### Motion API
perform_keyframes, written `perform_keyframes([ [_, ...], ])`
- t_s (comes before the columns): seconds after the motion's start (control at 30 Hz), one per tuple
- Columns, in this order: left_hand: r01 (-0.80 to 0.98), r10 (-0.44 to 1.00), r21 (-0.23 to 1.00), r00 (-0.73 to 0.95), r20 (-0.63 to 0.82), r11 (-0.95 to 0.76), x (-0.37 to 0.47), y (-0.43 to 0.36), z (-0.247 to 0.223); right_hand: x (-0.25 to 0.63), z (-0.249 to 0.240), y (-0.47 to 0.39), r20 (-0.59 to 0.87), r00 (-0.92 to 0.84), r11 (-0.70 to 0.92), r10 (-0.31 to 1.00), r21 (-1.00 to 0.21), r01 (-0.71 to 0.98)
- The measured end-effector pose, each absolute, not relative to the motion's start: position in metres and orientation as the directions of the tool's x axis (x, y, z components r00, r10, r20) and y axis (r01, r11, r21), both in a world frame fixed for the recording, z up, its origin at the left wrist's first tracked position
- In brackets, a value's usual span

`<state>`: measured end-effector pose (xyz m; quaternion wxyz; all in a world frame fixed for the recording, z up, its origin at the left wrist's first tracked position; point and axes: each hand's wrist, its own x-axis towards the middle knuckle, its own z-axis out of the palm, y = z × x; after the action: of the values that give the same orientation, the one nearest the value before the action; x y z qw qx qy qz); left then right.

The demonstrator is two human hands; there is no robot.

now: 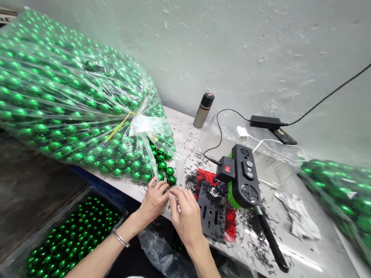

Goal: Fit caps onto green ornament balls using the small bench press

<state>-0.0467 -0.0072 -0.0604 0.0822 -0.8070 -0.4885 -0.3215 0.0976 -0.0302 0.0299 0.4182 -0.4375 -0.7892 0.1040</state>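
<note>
Looks mid-batch: bag (56,92) bulging, bin (17,260) stocked with green balls (81,230).
Left hand (155,199), right hand (188,214) fingertips together; I can't tell what's pinched.

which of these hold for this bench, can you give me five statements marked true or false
1. The left arm wears a metal bangle. True.
2. The bottle by the wall lies on its side. False: it stands upright.
3. A yellow strip lies against the large bag. True.
4. The left hand and right hand are far apart. False: they are close together.
5. The large bag holds red balls. False: green ones.
</note>
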Motion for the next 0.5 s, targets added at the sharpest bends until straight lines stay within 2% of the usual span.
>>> perform_keyframes([
  [0.13, 0.855, 0.709, 0.219, 0.217, 0.671, -0.470, -0.042, -0.011, -0.067, 0.074, -0.009, 0.012, 0.352, -0.154, 0.337, 0.923, -0.549, 0.765],
  [0.27, 0.843, 0.729, 0.279, 0.180, 0.661, -0.461, -0.043, -0.012, -0.066, 0.071, -0.032, 0.026, 0.185, -0.034, 0.147, 0.982, -0.646, 0.749],
  [0.37, 0.832, 0.731, 0.314, 0.150, 0.666, -0.457, -0.043, -0.013, -0.064, 0.070, -0.035, 0.026, 0.139, 0.040, 0.086, 0.989, -0.785, 0.614],
  [0.5, 0.822, 0.744, 0.349, 0.129, 0.656, -0.450, -0.043, -0.013, -0.061, 0.070, -0.028, 0.006, 0.052, 0.141, 0.019, 0.989, -0.974, 0.224],
])
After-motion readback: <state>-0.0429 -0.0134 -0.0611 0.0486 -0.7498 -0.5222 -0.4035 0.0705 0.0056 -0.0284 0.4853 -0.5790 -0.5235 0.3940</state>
